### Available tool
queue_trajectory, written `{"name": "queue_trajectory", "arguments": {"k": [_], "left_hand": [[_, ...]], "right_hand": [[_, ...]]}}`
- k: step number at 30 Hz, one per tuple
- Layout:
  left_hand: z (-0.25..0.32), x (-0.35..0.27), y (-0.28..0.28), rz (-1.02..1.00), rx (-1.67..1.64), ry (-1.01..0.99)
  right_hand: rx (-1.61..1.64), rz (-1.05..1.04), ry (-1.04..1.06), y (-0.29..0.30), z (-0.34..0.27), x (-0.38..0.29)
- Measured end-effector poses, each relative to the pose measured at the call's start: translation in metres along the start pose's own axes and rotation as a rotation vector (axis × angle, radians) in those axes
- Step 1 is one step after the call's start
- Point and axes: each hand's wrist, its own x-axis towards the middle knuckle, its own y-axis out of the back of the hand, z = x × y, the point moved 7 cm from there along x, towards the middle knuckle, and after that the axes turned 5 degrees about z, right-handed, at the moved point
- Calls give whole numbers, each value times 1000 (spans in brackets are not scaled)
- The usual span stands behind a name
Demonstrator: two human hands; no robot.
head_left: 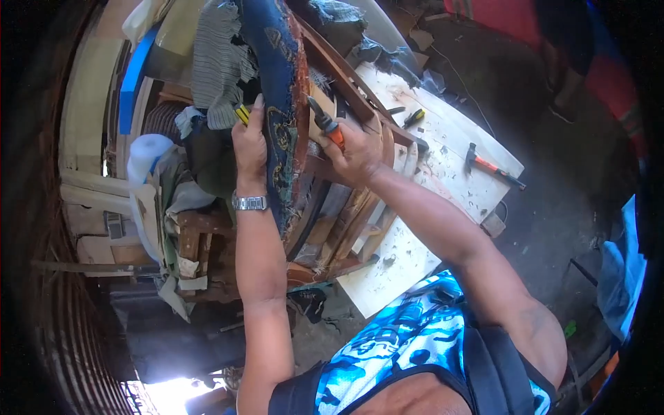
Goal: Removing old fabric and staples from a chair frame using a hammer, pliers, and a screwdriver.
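In front of me an upholstered furniture piece lies tipped, its dark blue patterned fabric [276, 72] ending in a frayed, reddish edge along the wooden frame [358, 98]. My left hand [250, 142] rests against the fabric side and grips a yellow-and-black tool [241, 114], whose working end I cannot make out. Pliers [324, 122] with orange-and-black handles are in my right hand [355, 153]. Their jaws point up towards the frayed edge; whether they touch it is unclear. Ribbed grey fabric [220, 62] hangs torn beside the blue cover.
A white board [389, 282] under the frame is strewn with small dark bits resembling staples. On it lie a hammer [493, 168] and a yellow-and-black screwdriver [414, 119]. Cloth and a foam roll [149, 150] are piled at left. Another person's legs [565, 93] show at upper right.
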Motion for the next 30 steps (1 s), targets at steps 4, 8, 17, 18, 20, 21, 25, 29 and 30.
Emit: {"name": "queue_trajectory", "arguments": {"k": [4, 8, 17, 18, 20, 21, 25, 29, 30], "left_hand": [[-6, -4, -12, -3, -80, -21], [-5, 0, 12, 36, 10, -33], [21, -11, 0, 205, 480, -430], [25, -15, -3, 219, 500, -479], [31, -20, -6, 241, 553, -511], [32, -22, -7, 244, 563, -512], [32, -24, -8, 264, 605, -507], [32, -25, -13, 298, 613, -519], [35, -26, -10, 299, 629, -526]], "right_hand": [[-9, 100, 46, 0, 2, -11], [294, -33, -450, 5, -2, -16], [-505, -48, -96, 70, -13, 7], [-501, -53, -113, 72, -14, 13], [-453, -34, -73, 73, -15, 27], [-422, -11, -33, 74, -17, 35], [-341, 63, -42, 70, -25, 63], [-314, -146, 71, 57, -19, 72], [-284, -201, 84, 56, -18, 67]]}}
